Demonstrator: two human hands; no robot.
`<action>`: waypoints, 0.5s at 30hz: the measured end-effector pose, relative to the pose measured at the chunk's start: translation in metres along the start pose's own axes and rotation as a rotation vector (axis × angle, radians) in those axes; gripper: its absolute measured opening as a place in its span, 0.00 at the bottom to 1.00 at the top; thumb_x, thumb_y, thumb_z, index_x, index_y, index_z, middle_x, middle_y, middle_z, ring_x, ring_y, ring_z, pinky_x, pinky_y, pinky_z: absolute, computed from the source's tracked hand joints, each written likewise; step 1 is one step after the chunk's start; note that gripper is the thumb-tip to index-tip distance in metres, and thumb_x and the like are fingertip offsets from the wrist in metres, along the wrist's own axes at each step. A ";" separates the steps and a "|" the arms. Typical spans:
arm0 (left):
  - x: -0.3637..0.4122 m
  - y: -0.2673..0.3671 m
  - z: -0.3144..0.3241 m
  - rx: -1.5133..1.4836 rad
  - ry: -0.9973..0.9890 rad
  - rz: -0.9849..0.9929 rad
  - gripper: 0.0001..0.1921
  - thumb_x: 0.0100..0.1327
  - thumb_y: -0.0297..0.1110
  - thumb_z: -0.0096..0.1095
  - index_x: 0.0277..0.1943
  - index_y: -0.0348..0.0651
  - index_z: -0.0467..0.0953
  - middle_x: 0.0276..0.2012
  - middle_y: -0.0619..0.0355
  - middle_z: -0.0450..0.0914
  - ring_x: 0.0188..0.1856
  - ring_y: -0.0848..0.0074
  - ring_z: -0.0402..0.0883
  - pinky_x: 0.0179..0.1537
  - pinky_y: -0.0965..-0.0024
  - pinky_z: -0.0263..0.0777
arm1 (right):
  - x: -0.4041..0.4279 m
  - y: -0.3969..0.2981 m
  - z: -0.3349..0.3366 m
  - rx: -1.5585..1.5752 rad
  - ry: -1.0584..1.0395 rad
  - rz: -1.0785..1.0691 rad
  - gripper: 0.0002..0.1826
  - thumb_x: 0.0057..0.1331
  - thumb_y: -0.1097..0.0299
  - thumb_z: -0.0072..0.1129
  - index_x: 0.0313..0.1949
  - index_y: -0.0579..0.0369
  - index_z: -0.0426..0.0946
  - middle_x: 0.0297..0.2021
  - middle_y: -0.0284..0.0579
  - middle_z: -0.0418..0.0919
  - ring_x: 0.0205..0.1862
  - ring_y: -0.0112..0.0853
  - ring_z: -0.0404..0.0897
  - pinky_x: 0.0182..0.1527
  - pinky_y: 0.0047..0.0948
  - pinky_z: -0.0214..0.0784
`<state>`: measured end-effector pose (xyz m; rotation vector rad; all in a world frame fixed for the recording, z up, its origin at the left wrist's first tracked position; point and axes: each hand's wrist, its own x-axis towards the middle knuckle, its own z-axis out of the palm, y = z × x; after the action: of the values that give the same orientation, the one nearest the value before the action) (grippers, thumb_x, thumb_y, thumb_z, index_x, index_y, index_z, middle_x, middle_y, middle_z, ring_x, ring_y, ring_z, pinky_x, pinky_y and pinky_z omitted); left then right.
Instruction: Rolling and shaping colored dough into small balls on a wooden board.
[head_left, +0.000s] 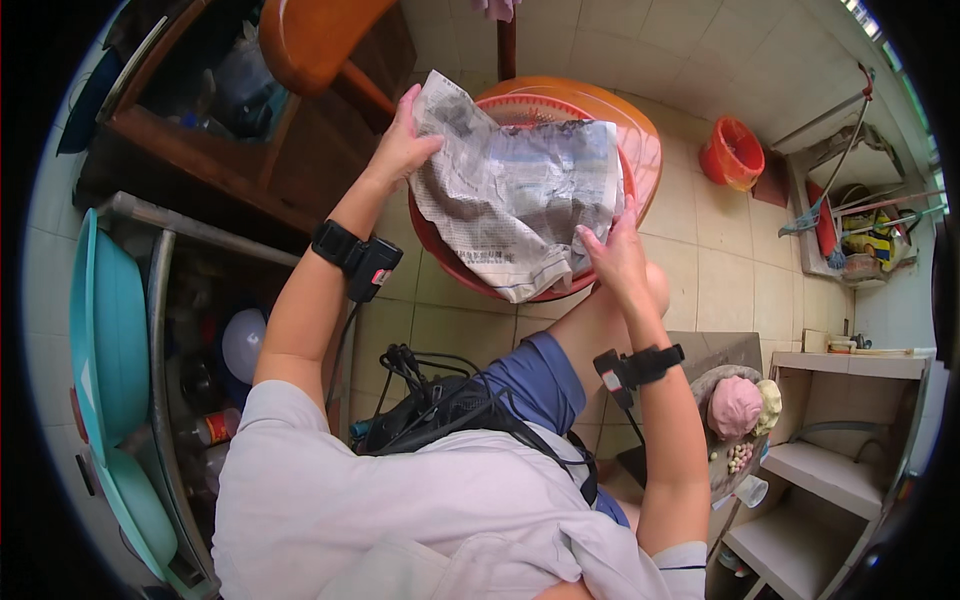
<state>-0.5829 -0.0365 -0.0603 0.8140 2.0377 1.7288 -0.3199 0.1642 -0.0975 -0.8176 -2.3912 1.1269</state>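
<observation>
A crumpled sheet of printed newspaper is spread between my two hands, over a red plastic basin. At its upper left, my left hand pinches the edge between thumb and fingers. My right hand grips the lower right edge near the basin's rim. Behind the paper a perforated surface shows inside the basin, but most of the contents are hidden. The basin rests on the seat of an orange wooden chair.
On the right, a round board bears pink dough, pale yellow dough and small balls. A red bucket stands on the tiled floor. Teal basins lean at the left beside a metal-framed rack. Black cables lie across my lap.
</observation>
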 end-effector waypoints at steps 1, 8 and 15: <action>0.002 -0.005 -0.004 -0.024 -0.008 0.061 0.44 0.51 0.23 0.61 0.70 0.37 0.44 0.59 0.47 0.67 0.60 0.68 0.68 0.60 0.70 0.61 | 0.003 0.002 0.006 -0.043 0.051 -0.058 0.36 0.59 0.69 0.62 0.61 0.71 0.54 0.46 0.61 0.77 0.48 0.48 0.78 0.51 0.36 0.68; 0.014 -0.027 -0.028 0.131 0.129 0.002 0.32 0.54 0.25 0.61 0.62 0.33 0.59 0.48 0.49 0.77 0.48 0.72 0.77 0.52 0.71 0.69 | 0.037 -0.028 -0.033 1.232 -0.261 0.364 0.16 0.62 0.76 0.57 0.50 0.62 0.73 0.40 0.43 0.81 0.39 0.29 0.81 0.43 0.27 0.76; 0.019 -0.014 0.001 0.477 0.105 -0.026 0.25 0.55 0.34 0.65 0.54 0.33 0.68 0.43 0.46 0.79 0.45 0.61 0.79 0.49 0.64 0.71 | 0.050 -0.059 -0.090 1.309 -0.244 0.171 0.15 0.65 0.74 0.54 0.51 0.63 0.72 0.42 0.45 0.80 0.42 0.30 0.81 0.47 0.28 0.74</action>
<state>-0.6003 -0.0253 -0.0718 0.8376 2.5678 1.3070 -0.3289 0.2173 0.0076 -0.3828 -1.1788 2.4561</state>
